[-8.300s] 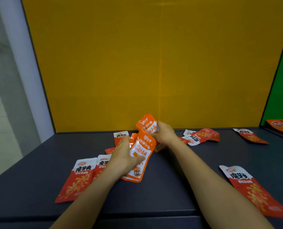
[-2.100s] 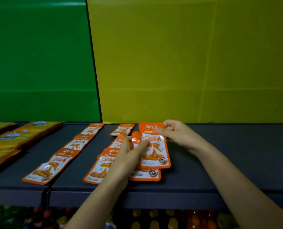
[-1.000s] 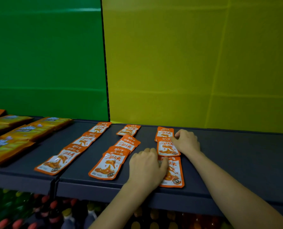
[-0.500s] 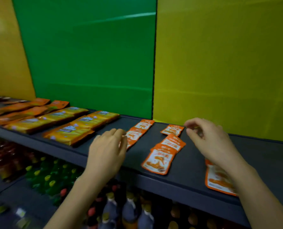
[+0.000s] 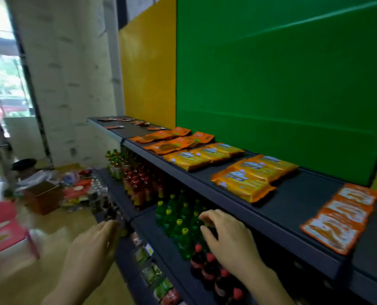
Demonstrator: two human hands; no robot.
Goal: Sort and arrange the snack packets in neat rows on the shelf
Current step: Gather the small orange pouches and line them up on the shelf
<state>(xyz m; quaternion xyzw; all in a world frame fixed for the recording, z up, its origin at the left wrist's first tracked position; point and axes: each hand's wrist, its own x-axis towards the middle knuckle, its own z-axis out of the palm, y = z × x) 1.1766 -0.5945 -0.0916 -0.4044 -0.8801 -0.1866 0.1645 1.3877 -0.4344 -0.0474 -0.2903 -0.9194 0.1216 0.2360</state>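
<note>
The left hand (image 5: 93, 245) and right hand (image 5: 229, 241) hang loosely open and empty below the shelf (image 5: 293, 194), whose loose packets (image 5: 115, 127) lie far off at 11 o'clock; light, floppy and slick, they are probably best pinched by a sealed edge.

Green bottles (image 5: 184, 241), red-capped bottles (image 5: 206, 268) on a lower tier; cardboard box (image 5: 43, 195), pink stool (image 5: 2, 230) — on the floor

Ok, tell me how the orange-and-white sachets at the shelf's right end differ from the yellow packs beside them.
The sachets are orange-rimmed with white faces; the yellow packs are yellow-orange with a bluish logo. The sachets lie thin and flat; the yellow packs look puffier. Both lie overlapped in front-to-back rows on the top shelf.
</note>
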